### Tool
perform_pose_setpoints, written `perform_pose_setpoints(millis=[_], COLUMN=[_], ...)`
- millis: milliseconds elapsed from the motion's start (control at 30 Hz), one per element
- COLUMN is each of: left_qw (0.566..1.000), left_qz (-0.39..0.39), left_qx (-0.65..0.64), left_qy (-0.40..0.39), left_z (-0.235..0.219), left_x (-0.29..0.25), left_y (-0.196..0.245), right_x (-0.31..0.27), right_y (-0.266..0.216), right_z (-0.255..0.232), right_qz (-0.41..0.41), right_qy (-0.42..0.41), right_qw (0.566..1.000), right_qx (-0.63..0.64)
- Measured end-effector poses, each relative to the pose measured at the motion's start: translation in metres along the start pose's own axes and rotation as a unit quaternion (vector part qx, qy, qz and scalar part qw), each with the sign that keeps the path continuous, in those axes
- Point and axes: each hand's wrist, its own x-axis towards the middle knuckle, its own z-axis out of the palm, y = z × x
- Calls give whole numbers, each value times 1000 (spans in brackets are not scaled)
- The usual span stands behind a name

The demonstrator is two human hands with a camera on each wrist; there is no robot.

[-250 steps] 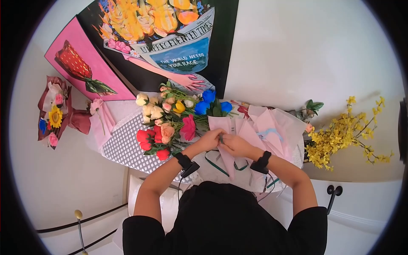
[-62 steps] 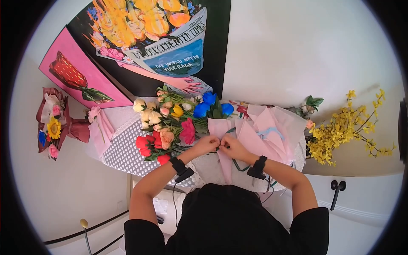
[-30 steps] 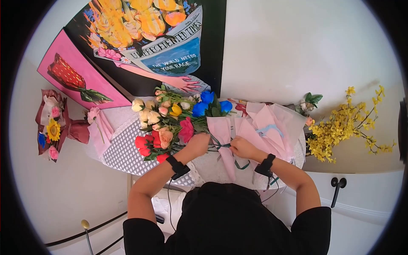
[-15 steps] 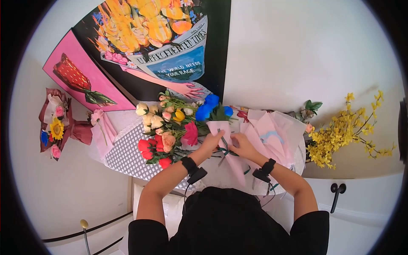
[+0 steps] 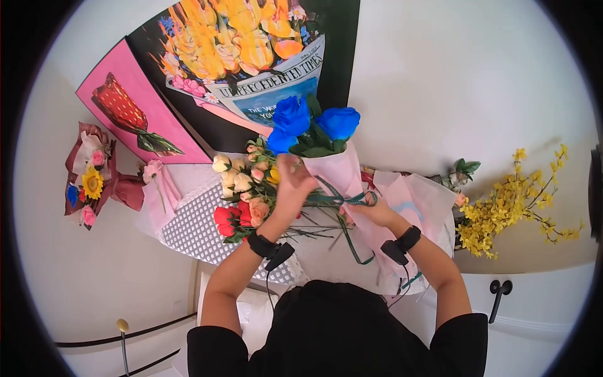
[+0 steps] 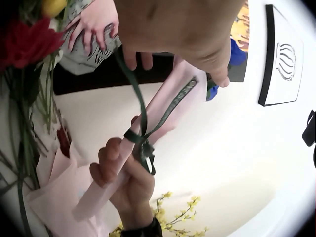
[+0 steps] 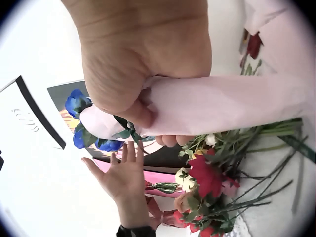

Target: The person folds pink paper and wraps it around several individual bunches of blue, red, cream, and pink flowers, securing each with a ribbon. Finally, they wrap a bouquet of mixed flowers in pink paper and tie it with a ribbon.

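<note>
Rising off the bench (image 5: 321, 262), the blue bouquet (image 5: 333, 166) now stands above it. The right hand (image 5: 378, 211) grips its paper near the tied green ribbon (image 5: 339, 200), fingers curled round; the left hand (image 5: 293, 188) has open fingers, so one hand bears it.

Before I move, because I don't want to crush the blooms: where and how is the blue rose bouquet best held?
I'd grip the pink wrapping just below the green ribbon, coming from the right as the right hand does, fingers curled round it. It is slim and tube-like there, and widens upward towards the blue roses.
</note>
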Motion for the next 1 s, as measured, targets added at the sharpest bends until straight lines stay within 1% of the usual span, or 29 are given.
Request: perform_pose_setpoints(millis=[67, 100, 167, 200, 233, 267, 300, 333, 367, 400, 433, 500, 533, 567, 600, 633, 667, 700, 733, 767, 800, 867, 900, 933, 967, 1000], left_qw=[983, 982, 952, 952, 921, 860, 875, 875, 870, 865, 866, 894, 895, 879, 861, 844, 844, 844, 844, 844, 845, 845, 815, 782, 793, 792], left_qz=[119, 119, 221, 221, 197, 165, 128, 128, 101, 74, 73, 49, 48, 32, 15, 2, 2, -18, -38, -38, -53, -73, -37, 0, -19, -21], left_qx=[122, 123, 197, 198, 332, 454, 443, 443, 451, 458, 457, 422, 422, 449, 476, 493, 494, 492, 491, 491, 491, 493, 541, 587, 570, 572], left_qy=[73, 73, 73, 74, -45, -163, -149, -149, -169, -189, -190, -143, -140, -159, -177, -210, -209, -210, -212, -212, -205, -195, -203, -211, -214, -211], left_z=[-14, -17, -16, -26, -34, -36, -29, -30, -31, -31, -28, -22, -24, -28, -33, -36, -38, -40, -35, -32, -29, -27, -29, -33, -37, -42], left_x=[15, 25, 47, 58, 70, 75, 72, 72, 73, 73, 73, 72, 73, 78, 83, 86, 86, 87, 88, 88, 88, 85, 86, 88, 91, 93], left_y=[18, 28, 58, 66, 77, 85, 84, 83, 80, 78, 76, 74, 71, 67, 63, 61, 59, 55, 57, 59, 62, 61, 56, 51, 48, 46], right_x=[1, 0, -2, -1, 0, 0, -1, -2, -3, -5, -5, -5, -3, -2, -1, 0, 0, 0, -2, -1, 1, 10, 18, 28, 33, 32], right_y=[2, 1, -1, -2, -5, -7, -10, -12, -13, -13, -14, -10, -4, 1, 5, 3, 1, 0, -13, -20, -18, -5, 10, 15, 19, 24], right_z=[-3, -4, -2, 1, 4, 6, 7, 8, 8, 9, 9, 8, 6, 4, 1, 3, 4, 7, 17, 23, 22, 16, 8, 7, 5, 3], right_qz=[-47, -48, -41, -40, -155, -265, -266, -205, -144, -143, -135, -126, -162, -199, -197, -152, -106, -106, -57, -7, -7, -1, 2, -44, -90, -90], right_qy=[57, 56, 96, 94, 103, 108, 107, 120, 135, 137, 138, 136, 117, 97, 94, 69, 45, 44, 35, 26, 24, 16, 12, 11, 10, 7], right_qw=[997, 997, 989, 989, 954, 890, 890, 901, 908, 908, 908, 908, 910, 909, 910, 944, 971, 971, 985, 994, 995, 999, 999, 994, 983, 983], right_qx=[-36, -36, -105, -105, -234, -355, -356, -364, -369, -369, -372, -376, -364, -352, -353, -283, -211, -212, -157, -102, -101, -45, -43, -102, -160, -159])
